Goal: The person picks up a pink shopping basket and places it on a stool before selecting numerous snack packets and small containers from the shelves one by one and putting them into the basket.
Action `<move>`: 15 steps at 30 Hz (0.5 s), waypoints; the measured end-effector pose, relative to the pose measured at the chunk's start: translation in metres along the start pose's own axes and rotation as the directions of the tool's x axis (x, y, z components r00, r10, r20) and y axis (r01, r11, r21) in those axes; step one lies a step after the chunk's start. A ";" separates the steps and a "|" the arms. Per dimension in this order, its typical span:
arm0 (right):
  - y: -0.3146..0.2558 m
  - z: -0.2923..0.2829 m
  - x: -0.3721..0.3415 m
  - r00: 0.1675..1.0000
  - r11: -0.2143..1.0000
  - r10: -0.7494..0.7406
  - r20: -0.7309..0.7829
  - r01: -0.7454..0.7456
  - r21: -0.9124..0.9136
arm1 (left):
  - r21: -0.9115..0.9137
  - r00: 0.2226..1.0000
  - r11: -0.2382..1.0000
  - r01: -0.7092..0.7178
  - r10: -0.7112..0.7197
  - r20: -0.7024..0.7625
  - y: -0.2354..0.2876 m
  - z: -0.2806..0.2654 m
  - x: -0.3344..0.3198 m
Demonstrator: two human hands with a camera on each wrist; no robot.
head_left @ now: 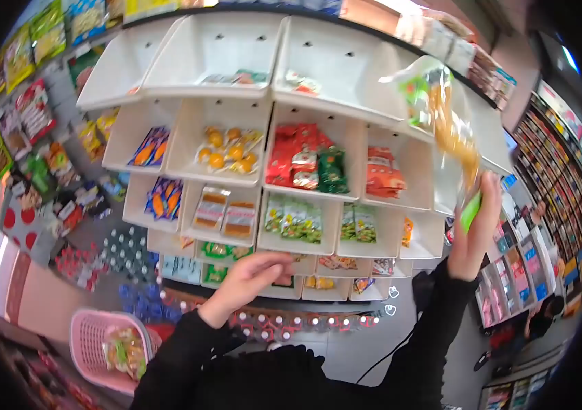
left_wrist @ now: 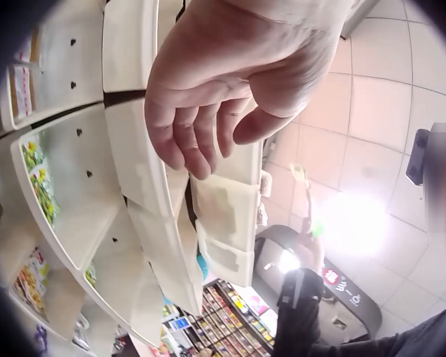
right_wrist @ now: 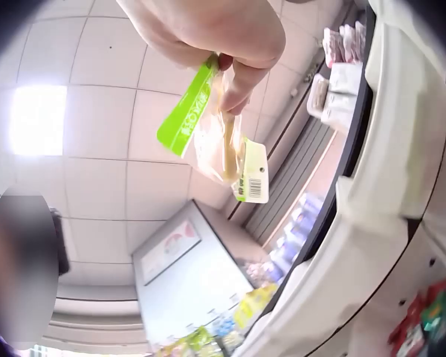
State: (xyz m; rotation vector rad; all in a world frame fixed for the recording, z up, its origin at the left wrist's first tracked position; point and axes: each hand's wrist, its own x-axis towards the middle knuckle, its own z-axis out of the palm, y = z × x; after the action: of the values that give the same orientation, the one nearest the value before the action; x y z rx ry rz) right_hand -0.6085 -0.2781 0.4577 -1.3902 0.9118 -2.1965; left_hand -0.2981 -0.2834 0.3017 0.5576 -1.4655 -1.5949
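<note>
My right hand is raised at the right and pinches one end of a clear snack bag with long golden-brown food inside. Bright green printing and a barcode tag show on the bag in the right wrist view. Behind it stand white display bins. My left hand hovers before the lower bins, its fingers loosely bent and nothing in them. Near it are green packets and brown flat packs. Red bags and round yellow-orange sweets fill bins higher up.
A pink basket with a similar snack bag inside stands at lower left. Rows of bottles line the rack's foot. Hanging snack packets cover the left wall. Another shelf unit and a person are at the right.
</note>
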 end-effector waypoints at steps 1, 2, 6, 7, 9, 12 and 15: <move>0.001 0.019 -0.027 0.996 0.998 0.059 0.071 -0.061 0.021 | -0.068 0.999 0.998 -0.016 0.018 0.038 0.003 0.005 0.000; 0.006 0.037 -0.049 0.972 0.980 0.199 0.123 -0.201 0.002 | -0.153 0.998 0.987 -0.046 0.051 0.028 0.007 0.010 -0.003; 0.064 0.095 -0.139 0.832 0.853 0.491 0.257 -0.519 0.052 | -0.278 0.975 0.937 -0.213 0.185 -0.127 -0.009 0.000 -0.024; 0.081 0.107 -0.164 0.737 0.744 0.587 0.334 -0.654 0.137 | -0.246 0.952 0.933 -0.261 0.206 -0.228 -0.012 -0.006 -0.037; 0.114 0.135 -0.216 0.610 0.612 0.656 0.445 -0.775 0.158 | -0.324 0.886 0.902 -0.286 0.119 -0.449 -0.012 -0.020 -0.071; 0.138 0.183 -0.284 0.408 0.487 0.736 0.540 -0.874 -0.004 | -0.451 0.729 0.833 -0.320 -0.087 -0.679 -0.039 -0.070 -0.136; 0.174 0.215 -0.355 0.112 0.385 0.706 0.699 -0.890 -0.246 | -0.528 0.560 0.719 -0.452 -0.232 -0.795 -0.064 -0.106 -0.213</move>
State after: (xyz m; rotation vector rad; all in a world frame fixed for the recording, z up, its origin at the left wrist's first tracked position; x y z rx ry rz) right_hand -0.2638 -0.2502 0.1699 -1.0251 0.7436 -0.6959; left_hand -0.1216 -0.1725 0.1707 0.6028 -0.1071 -1.3061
